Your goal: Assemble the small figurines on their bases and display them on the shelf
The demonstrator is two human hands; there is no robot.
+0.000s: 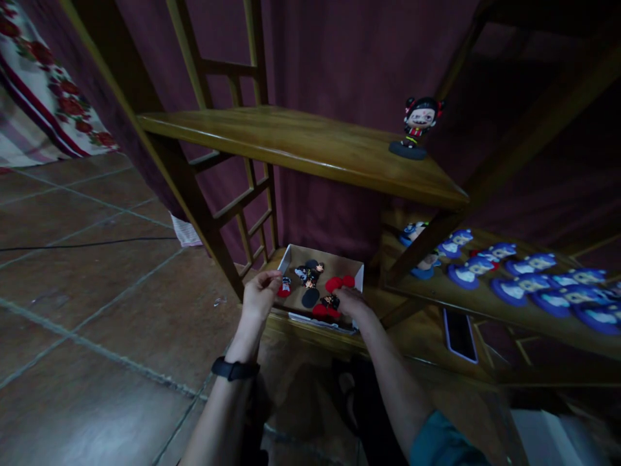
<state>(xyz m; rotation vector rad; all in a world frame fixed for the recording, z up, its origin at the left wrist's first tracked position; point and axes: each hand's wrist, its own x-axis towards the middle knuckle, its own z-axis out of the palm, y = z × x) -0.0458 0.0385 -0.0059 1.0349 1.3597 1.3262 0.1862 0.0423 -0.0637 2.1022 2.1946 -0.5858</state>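
A shallow cardboard box point(326, 254) with white outer sides sits on the low shelf and holds several small figurines. My left hand point(259, 294) is at the box's left wall, fingers pinched together; what they hold, if anything, is hidden. Just beside it lies a small figurine with a red base point(284, 287). My right hand point(353, 304) reaches over the right side into the box. Its fingers are closed at a dark figurine with a red base point(328, 307), fingertips partly hidden. Dark figurines point(309, 274) lie in the middle, near a dark oval base point(310, 298).
One black-haired figurine point(417, 126) stands on the upper wooden shelf point(291, 139). Several blue-based figurines point(519, 288) line the shelf at right. A phone point(460, 335) lies below them. A wooden post point(169, 175) rises left of the box, beside the tiled floor point(97, 310).
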